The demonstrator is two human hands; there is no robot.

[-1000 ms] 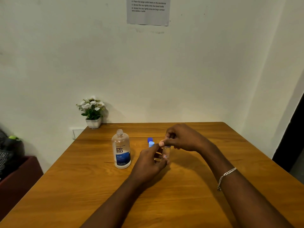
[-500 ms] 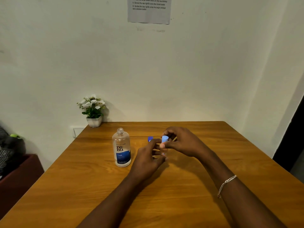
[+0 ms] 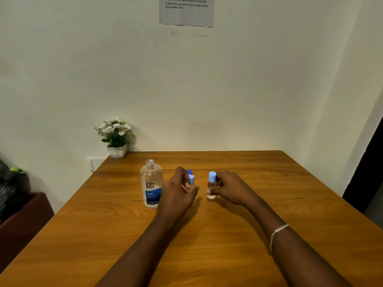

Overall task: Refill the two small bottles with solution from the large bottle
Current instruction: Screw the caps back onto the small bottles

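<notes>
1. The right hand grips the right small bottle. Its thumb lies across the front of the clear body and its fingers are curled behind.
2. This bottle stands upright on the table with its light blue cap on, at about 3 o'clock from the other hand and a little apart from it.
3. The left hand is half closed, fingers and thumb curled round the left small bottle. Only that bottle's light blue top shows; the hand hides the body.
4. A dark blue cap sits just behind this bottle, at 12 o'clock from it.
5. The large bottle stands upright at 9 o'clock from the left hand, just beside it. Its neck is uncapped, and neither hand touches it.
6. A bracelet circles the right wrist.
7. A flower pot stands at the table's 11 o'clock corner, and a paper sheet hangs on the wall at 12 o'clock.
</notes>
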